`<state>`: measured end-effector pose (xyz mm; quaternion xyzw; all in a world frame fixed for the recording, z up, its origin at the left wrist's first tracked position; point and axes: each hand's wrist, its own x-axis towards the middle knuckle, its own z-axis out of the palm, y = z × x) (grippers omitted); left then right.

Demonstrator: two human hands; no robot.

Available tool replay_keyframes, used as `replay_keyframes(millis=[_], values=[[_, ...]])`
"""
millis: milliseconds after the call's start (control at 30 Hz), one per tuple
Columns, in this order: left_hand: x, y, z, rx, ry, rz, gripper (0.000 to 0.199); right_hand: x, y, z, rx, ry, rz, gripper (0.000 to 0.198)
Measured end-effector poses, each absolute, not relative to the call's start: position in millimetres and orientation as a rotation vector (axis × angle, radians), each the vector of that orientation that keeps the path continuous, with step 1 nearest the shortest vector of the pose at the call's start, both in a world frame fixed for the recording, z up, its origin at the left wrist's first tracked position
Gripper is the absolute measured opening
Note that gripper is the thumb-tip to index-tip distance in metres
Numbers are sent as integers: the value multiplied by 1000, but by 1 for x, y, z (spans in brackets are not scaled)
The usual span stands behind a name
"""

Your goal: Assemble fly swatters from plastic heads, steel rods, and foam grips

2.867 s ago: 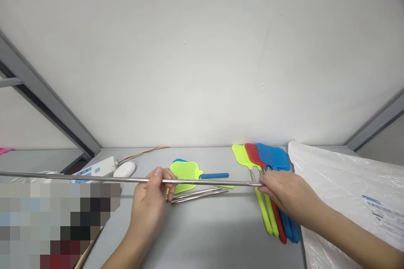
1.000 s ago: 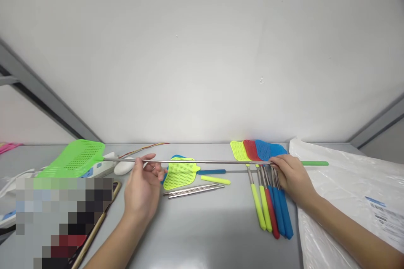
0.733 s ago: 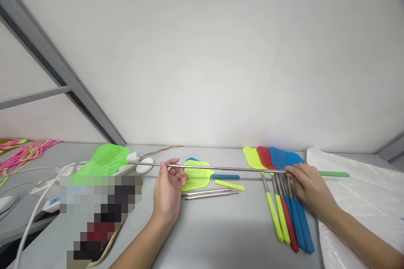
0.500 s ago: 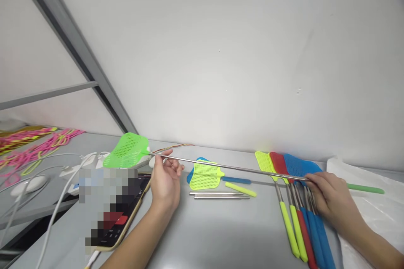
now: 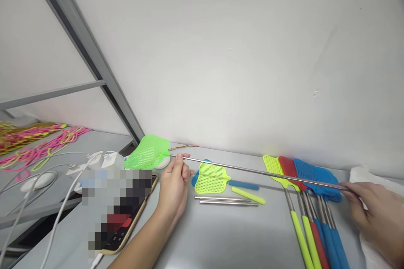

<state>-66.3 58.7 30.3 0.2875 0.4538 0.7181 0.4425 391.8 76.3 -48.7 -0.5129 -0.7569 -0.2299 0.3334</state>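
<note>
A bright green fly swatter [image 5: 150, 151] with a long thin metal rod stretches across the view above the table. Its perforated head is at the left. My left hand [image 5: 175, 180] is closed, pinching the rod just beside the head. At the far right my right hand [image 5: 375, 210] grips the other end of the rod; the handle there is hidden. Beneath the rod lie a yellow swatter head [image 5: 211, 178], partly covering a blue one, a loose blue handle [image 5: 244, 185], a loose yellow handle [image 5: 249, 195] and several bare metal rods [image 5: 227, 203].
At the right, several yellow, red and blue swatters [image 5: 315, 178] lie side by side, with white plastic wrapping [image 5: 368, 243] beyond. A phone [image 5: 139, 214], partly pixelated, lies at the left near white chargers [image 5: 110, 160] and cables. Pink and yellow cords [image 5: 59, 143] lie further left.
My right hand has moved right, and the rod between my hands spans further. The green handle seen past it before no longer shows. The view has shifted slightly.
</note>
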Motion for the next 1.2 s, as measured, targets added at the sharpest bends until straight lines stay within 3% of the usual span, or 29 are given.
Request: replay_keyframes(millis=[167, 333, 533, 667, 1200], values=[[-53, 49, 22, 839, 1148, 1540, 29, 391, 72, -46, -1297, -1969, -626, 12], [-48, 47, 12, 959, 1170, 1397, 44, 378, 68, -46, -1319, -1959, -588, 14], [-50, 52, 18, 848, 1188, 1554, 37, 364, 70, -49, -1282, -2101, -515, 15], [-57, 61, 22, 552, 1091, 1705, 46, 359, 69, -44, -1276, -2116, -545, 14], [-38, 51, 14, 689, 1149, 1533, 44, 359, 65, -36, -1278, -2068, -633, 17]])
